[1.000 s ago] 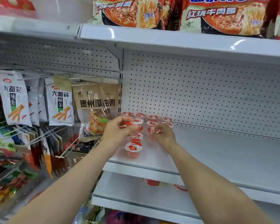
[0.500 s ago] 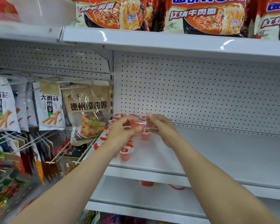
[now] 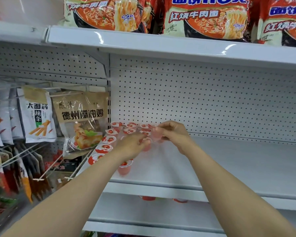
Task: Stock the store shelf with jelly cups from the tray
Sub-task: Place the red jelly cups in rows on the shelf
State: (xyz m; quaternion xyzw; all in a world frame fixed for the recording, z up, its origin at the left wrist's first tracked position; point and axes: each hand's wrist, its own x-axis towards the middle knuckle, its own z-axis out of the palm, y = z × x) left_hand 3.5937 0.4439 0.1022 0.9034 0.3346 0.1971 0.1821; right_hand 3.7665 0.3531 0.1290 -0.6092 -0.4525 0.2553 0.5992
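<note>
A pale pink jelly cup (image 3: 155, 135) is pinched in the curled fingers of the right hand (image 3: 175, 134), held just above the white shelf (image 3: 229, 161) near its left end and close to the perforated back panel (image 3: 203, 100). The left hand (image 3: 132, 147) is seen from the back, its fingers curled around another cup (image 3: 146, 146) that is blurred and mostly hidden. Rows of jelly cups (image 3: 109, 139) with red and white lids are stood along the left part of the shelf, reaching to the back panel; one cup (image 3: 125, 167) is set apart, nearer the front edge, just below the left wrist. Noodle packets (image 3: 205, 16) are lined up on the shelf above, and snack bags (image 3: 82, 124) are hung to the left.
</note>
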